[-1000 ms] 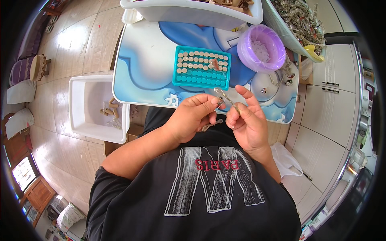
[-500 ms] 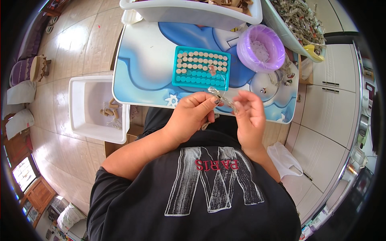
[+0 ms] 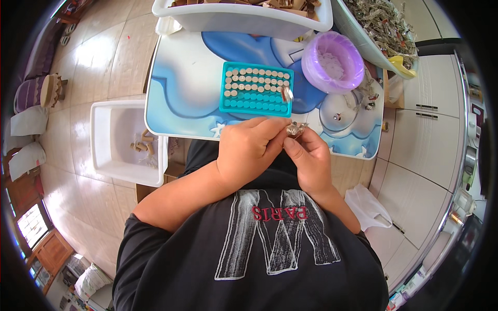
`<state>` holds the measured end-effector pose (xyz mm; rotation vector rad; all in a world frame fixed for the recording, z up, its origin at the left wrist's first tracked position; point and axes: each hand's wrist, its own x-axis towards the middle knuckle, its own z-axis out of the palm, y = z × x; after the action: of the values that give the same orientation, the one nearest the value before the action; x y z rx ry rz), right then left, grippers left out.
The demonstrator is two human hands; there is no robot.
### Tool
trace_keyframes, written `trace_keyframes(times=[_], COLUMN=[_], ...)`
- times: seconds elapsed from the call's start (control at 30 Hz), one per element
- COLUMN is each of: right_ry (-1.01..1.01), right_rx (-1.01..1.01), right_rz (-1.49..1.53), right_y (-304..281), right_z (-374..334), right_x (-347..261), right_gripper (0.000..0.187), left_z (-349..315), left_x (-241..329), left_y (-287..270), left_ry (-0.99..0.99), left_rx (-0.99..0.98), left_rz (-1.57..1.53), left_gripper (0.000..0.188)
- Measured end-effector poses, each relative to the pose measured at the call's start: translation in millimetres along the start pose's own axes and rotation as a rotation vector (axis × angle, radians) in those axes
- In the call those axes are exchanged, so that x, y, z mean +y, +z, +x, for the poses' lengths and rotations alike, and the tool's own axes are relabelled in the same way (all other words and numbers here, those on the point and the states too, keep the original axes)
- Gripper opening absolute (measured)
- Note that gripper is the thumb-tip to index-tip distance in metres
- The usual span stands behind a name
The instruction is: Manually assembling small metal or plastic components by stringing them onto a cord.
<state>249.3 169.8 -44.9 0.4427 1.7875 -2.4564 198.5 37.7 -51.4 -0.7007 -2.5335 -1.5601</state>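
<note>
My left hand [image 3: 245, 145] and my right hand [image 3: 315, 163] meet at the table's near edge, both closed on a small bundle of thin clear wire [image 3: 296, 129] with shiny bits. The bundle shows between the fingertips, partly hidden by them. Just above it, a small blurred silvery and reddish piece [image 3: 286, 94] overlaps the corner of the teal tray [image 3: 223, 106]; whether it joins the bundle is unclear. In the tray's holes stand rows of round tan plugs [image 3: 251, 79], filling the upper rows and the start of a lower one.
Right of the tray stands a purple-lined bowl [image 3: 355, 76] of small white pieces. A white bin [image 3: 249, 22] of brown pieces sits behind. At far right, a large tub [image 3: 358, 39] holds tangled wire bundles. A white bin [image 3: 98, 150] with tan tubes is at the left, below table height.
My hands have come together, the left rolling knuckles-up and the right closing its spread fingers on the bundle. The wire, stretched between them before, is now bunched up.
</note>
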Motion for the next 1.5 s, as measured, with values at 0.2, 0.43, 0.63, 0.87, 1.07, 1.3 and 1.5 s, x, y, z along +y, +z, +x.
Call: trace_keyframes(times=[0.2, 0.43, 0.63, 0.87, 1.07, 1.3, 1.5], right_ry=[0.078, 0.02, -0.016, 0.011, -0.347, -0.423, -0.778], right_rx=[-0.059, -0.031, -0.104, -0.288, -0.152, -0.018, -0.089], right_rz=[0.055, -0.222, -0.324, -0.053, -0.252, -0.409, -0.915], right_y=[-30, -59, -62, -70, -81, -72, -60], right_z=[7, 23, 38, 44, 36, 22, 21], right_x=[-5, -22, -33, -27, -20, -27, -44], right_gripper=[0.016, 0.024, 0.051, 0.071, 0.044, 0.033, 0.048], left_z=[16, 32, 38, 43, 43, 41, 37], left_x=[-3, 1, 1, 5, 5, 7, 5], left_y=[-6, -5, 1, 4, 7, 11, 13], left_ry=[0.078, -0.066, -0.07, -0.122, -0.253, -0.279, -0.299], left_rx=[-0.073, -0.266, -0.276, -0.313, -0.364, -0.389, -0.385], left_rz=[0.194, 0.048, 0.003, -0.056, -0.095, -0.098, -0.057], left_gripper=[0.006, 0.009, 0.01, 0.012, 0.012, 0.013, 0.016])
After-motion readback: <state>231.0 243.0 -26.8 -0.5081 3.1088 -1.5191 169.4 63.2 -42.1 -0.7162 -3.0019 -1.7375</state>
